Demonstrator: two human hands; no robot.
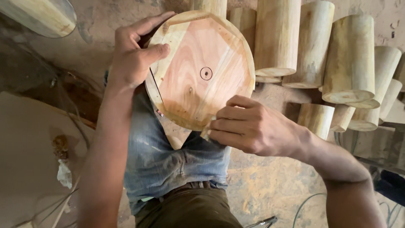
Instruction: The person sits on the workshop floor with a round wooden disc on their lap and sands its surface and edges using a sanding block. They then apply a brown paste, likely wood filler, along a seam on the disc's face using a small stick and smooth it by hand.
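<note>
My left hand point(135, 59) is clamped on the upper left rim of the round wooden disc point(202, 69) — thumb pressed flat on its face, fingers curled over the edge and behind it. My right hand point(249, 128) is pinched shut at the lower rim, fingertips bunched on something small and pale that I cannot make out, pressed right against the disc's edge. The disc sits tilted above my lap, over the blue jeans point(168, 156), its face turned up toward me.

It looks to me a solid, stiff thing: glued-up boards of pale and reddish wood, with a small ringed hole point(206, 73) at the centre. I judge it fairly light for its width, rigid, not fragile, and dry enough that bare skin holds it well — though dust could make the face a little slick. The rim is the place to take it, two hands opposite each other as now; the flat face gives no purchase except under a thumb.

Counting: one disc, one centre hole, two hands on it. Beyond it stand turned wooden cylinders point(312, 42) of pale wood, packed touching one another — I count about a dozen in view, some cut off by the picture's edge or half hidden, so the number is rough. One more pale log end point(42, 17) shows at the top left. The sawdust-strewn floor point(261, 185) lies below.
</note>
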